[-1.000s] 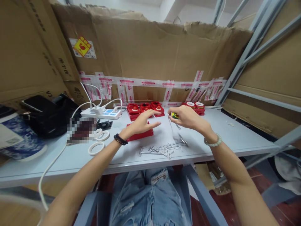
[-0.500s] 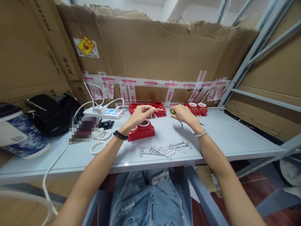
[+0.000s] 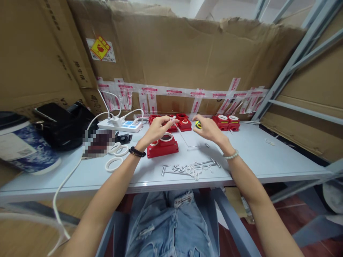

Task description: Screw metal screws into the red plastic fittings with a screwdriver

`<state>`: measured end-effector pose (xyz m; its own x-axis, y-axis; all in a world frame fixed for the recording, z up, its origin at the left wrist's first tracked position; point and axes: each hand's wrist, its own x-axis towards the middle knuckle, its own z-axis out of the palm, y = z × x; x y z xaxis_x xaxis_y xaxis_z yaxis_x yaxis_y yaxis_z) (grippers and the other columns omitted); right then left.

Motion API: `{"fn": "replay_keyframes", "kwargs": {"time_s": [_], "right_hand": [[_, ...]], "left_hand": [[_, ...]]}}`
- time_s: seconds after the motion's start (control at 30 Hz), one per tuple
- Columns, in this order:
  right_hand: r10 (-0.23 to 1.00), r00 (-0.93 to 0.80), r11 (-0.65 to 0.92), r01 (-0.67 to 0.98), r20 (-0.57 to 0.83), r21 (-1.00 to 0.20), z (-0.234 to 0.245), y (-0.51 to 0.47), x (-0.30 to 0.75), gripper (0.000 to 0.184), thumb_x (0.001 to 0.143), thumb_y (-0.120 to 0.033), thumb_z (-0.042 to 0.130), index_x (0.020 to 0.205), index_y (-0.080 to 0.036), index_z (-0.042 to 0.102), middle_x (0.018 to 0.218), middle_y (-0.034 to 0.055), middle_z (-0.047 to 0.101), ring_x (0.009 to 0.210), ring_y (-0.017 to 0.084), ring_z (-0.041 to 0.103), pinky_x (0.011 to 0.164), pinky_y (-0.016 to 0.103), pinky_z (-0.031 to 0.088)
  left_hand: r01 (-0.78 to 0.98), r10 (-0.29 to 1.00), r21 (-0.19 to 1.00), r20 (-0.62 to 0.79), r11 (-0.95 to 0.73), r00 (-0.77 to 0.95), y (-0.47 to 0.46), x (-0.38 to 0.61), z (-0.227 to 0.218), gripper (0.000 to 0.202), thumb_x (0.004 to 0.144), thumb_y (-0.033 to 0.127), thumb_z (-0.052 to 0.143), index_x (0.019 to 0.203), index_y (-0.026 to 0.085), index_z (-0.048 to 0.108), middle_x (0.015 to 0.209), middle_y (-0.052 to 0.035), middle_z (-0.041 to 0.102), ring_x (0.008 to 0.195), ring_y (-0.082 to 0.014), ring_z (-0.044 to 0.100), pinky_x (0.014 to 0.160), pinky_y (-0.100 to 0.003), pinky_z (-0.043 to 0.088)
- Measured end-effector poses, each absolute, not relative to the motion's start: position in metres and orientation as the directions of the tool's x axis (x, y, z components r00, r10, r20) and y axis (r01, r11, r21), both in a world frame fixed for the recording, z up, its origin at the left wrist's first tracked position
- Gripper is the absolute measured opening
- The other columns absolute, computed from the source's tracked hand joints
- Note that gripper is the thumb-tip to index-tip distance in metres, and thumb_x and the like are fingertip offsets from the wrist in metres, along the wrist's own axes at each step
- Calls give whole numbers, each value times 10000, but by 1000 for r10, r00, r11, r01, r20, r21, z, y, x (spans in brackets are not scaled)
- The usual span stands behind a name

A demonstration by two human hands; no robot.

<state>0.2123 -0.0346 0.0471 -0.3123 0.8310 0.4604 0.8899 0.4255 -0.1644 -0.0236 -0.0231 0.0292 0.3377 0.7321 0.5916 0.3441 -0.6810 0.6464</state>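
Observation:
My left hand (image 3: 161, 127) pinches a small pale piece between thumb and fingertips, above the red housing. From it a thin white cord (image 3: 183, 135) slopes down to the end of a slim metal T-shaped rod (image 3: 198, 145) on the table. My right hand (image 3: 207, 127) is closed around a yellow-and-green handle (image 3: 198, 124); the rest of that tool is hidden. Below my left hand stands a red housing (image 3: 163, 148) with a white ring on top. Several metal T-shaped rods (image 3: 175, 172), screws (image 3: 180, 169) and tangled white cords (image 3: 196, 173) lie near the front edge.
More red housings (image 3: 184, 124) stand behind my left hand, and two with white rings (image 3: 227, 123) sit at the back right. Loose white rings (image 3: 114, 164), a power strip (image 3: 128, 125), a black bag (image 3: 61, 128) and a patterned cup (image 3: 26, 150) occupy the left.
My hands have moved slightly, and the cord and the T-shaped rod now show between them. More of the yellow-and-green handle is visible in my right hand. The view has shifted slightly.

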Motion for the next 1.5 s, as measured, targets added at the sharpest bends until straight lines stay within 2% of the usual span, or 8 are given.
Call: {"fn": "replay_keyframes", "kwargs": {"time_s": [0.1,0.17,0.23,0.3,0.43,0.63,1.23,1.5], "right_hand": [[702,1,518,686,712,-511,59,-35,219,323,741,-197,553,1061,-211,510,745,-6,605,597,140,565,590,281,426],[656,210,609,422,725,-672,65,-31,223,283,774,-255,536,1044,-241,455,646,-64,532,470,104,495,491,253,409],[650,323,661,205,688,-722,67,-26,226,203,815,-329,500,992,-252,434,560,-97,477,400,92,457,429,231,385],[646,343,681,146,682,-718,67,-24,226,159,829,-373,495,904,-236,464,493,-102,456,377,88,463,404,219,376],[616,343,706,160,709,-690,62,-27,216,196,814,-386,555,741,-215,492,453,-90,460,369,68,474,372,194,351],[537,449,758,115,714,-642,57,-36,202,233,834,-407,556,769,-238,409,488,-110,510,304,46,409,308,176,316],[440,424,785,245,791,-568,49,-38,196,199,859,-407,522,808,-246,417,539,-75,567,368,78,481,318,203,373],[398,374,803,300,838,-515,50,-48,191,172,854,-384,513,802,-256,410,565,-64,564,443,103,549,396,237,432]], "left_hand": [[358,690,591,602,-723,401,-25,-20,27,394,930,439,471,729,148,645,766,-26,662,727,-139,586,654,-239,406],[375,671,557,590,-741,449,-27,-18,25,384,952,419,437,799,156,670,830,-32,683,757,-142,599,708,-246,428],[424,650,492,574,-760,498,-28,-15,22,382,965,400,419,825,155,676,813,-38,671,724,-143,587,697,-255,425],[488,624,393,553,-780,552,-29,-13,20,380,971,376,415,804,146,667,759,-42,644,671,-142,554,664,-263,403],[557,577,216,523,-802,627,-32,-9,18,389,987,326,389,736,142,623,728,-51,614,651,-147,524,646,-277,363],[593,539,67,506,-803,673,-34,-9,19,360,991,297,391,731,154,596,752,-49,596,688,-159,534,653,-292,342],[546,513,101,514,-832,687,-37,-10,21,344,979,249,404,672,165,534,690,-30,549,650,-156,504,663,-307,362],[551,535,128,490,-825,688,-38,-10,21,346,978,258,384,673,166,517,695,-36,541,655,-165,499,667,-308,372]]}}
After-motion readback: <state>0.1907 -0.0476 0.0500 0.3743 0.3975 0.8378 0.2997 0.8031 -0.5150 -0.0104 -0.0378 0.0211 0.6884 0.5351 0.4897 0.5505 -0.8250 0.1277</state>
